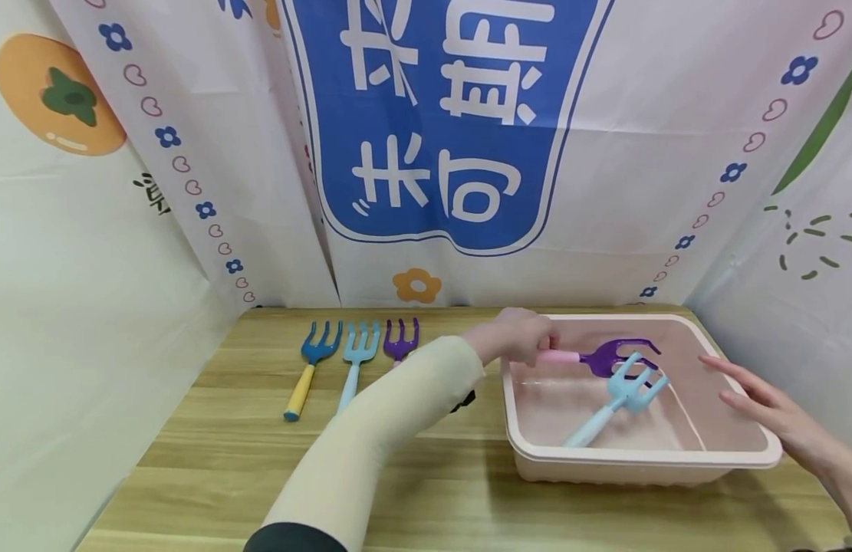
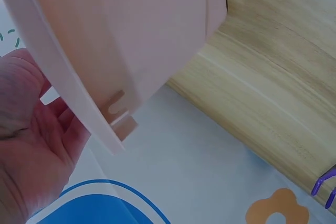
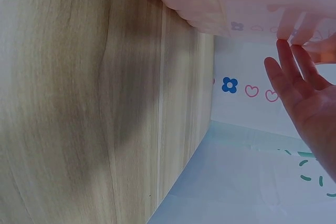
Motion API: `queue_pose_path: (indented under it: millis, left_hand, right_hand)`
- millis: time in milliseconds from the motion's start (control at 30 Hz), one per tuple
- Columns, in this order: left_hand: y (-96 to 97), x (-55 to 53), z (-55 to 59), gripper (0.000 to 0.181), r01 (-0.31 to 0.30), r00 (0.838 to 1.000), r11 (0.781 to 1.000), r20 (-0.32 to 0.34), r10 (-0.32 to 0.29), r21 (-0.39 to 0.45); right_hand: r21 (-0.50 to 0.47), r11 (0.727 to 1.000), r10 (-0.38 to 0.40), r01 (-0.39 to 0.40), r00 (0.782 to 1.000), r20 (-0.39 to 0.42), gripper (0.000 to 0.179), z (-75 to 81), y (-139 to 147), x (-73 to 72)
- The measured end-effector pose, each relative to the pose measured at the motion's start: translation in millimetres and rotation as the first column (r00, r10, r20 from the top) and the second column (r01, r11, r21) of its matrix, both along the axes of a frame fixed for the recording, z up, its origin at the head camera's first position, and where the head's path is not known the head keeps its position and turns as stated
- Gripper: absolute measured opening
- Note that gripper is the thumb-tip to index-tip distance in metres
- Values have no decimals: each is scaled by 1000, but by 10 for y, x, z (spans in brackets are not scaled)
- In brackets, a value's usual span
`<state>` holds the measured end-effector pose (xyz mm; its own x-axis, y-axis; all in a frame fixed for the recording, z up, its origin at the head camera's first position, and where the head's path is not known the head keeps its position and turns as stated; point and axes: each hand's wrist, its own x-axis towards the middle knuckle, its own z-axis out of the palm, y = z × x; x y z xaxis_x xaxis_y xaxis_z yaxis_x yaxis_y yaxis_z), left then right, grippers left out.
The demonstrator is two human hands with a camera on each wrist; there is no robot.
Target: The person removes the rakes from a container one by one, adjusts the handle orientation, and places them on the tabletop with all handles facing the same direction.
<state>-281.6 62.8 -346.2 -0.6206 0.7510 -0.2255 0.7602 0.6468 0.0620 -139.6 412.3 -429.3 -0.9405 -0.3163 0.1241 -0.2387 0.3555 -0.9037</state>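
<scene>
My left hand (image 1: 525, 336) reaches over the left rim of a pink plastic basin (image 1: 643, 456). It grips the pink handle of a purple garden hand rake (image 1: 608, 358), whose tines point right inside the basin. A light blue hand rake (image 1: 626, 395) lies slanted in the basin, overlapping the purple tines in the head view. In the left wrist view, the basin wall (image 2: 131, 35) hides what the left hand (image 2: 42, 135) holds. At the basin's right side, my right hand (image 1: 771, 410) has its fingers extended; in the right wrist view its fingertips (image 3: 283, 45) are right at the wall.
Left of the basin, a blue hand rake (image 1: 318, 351) with a yellow handle, another light blue hand rake (image 1: 360, 353) and another purple hand rake (image 1: 401, 346) lie in a row on the wooden table (image 1: 212, 475). A printed cloth (image 1: 605, 253) hangs behind the table.
</scene>
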Motion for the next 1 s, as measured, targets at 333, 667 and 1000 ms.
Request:
queue_pose_path:
  millis: [333,667,1000]
  left_hand:
    - [-58,-23,-38,27,18,995,998,-97,-12,64]
    - [-105,-23,-41,29,-3,999,992,-43,9,125]
    - [-117,-16,1,27,-26,1000,979,-7,28,200]
  right_hand:
    - [9,1000,-16,16,1000,7,53,-3,18,-16]
    - [-18,1000,2,-2,1000,-1,53,-9,-1,3]
    - [5,1000,-18,18,1000,4,52,-19,-5,1]
